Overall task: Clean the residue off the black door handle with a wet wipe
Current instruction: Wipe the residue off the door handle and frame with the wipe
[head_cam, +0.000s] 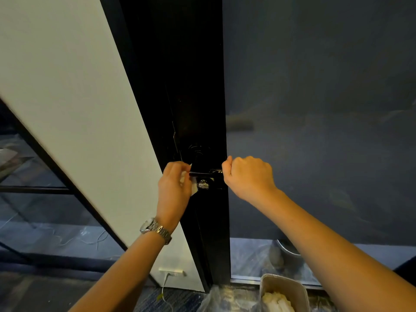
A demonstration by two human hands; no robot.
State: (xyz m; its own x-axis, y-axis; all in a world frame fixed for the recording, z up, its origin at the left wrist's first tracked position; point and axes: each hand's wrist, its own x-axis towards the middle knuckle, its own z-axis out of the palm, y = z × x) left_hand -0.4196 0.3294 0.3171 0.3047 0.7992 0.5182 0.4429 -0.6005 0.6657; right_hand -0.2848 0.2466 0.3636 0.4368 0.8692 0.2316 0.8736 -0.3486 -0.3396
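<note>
**Both hands at the black door handle, wipe in the left**

I see my left hand (174, 181) bunched around a white wet wipe (191, 184), fingers curled closed on it, with the wipe pressed against the free left tip of the black door handle (201, 173). A corner of the wipe pokes out above my fingers and another hangs below them, just beside the pale, crusty residue (203, 184) that sits right under the lever. On that wrist I wear a metal watch (155, 228).

My right hand (246, 174) is closed into a fist at the other end of the handle, where the lever meets the door; it looks wrapped on that end, though I cannot see the fingers themselves. The lever runs level between my two hands, on the black door frame (198, 86).

To the right of my right hand is dark glass (315, 109). To the left of my left hand stands a white panel (67, 86). Below my right forearm, down on the floor, sits a metal container (265, 284) holding pale folded wipes or cloths.
</note>
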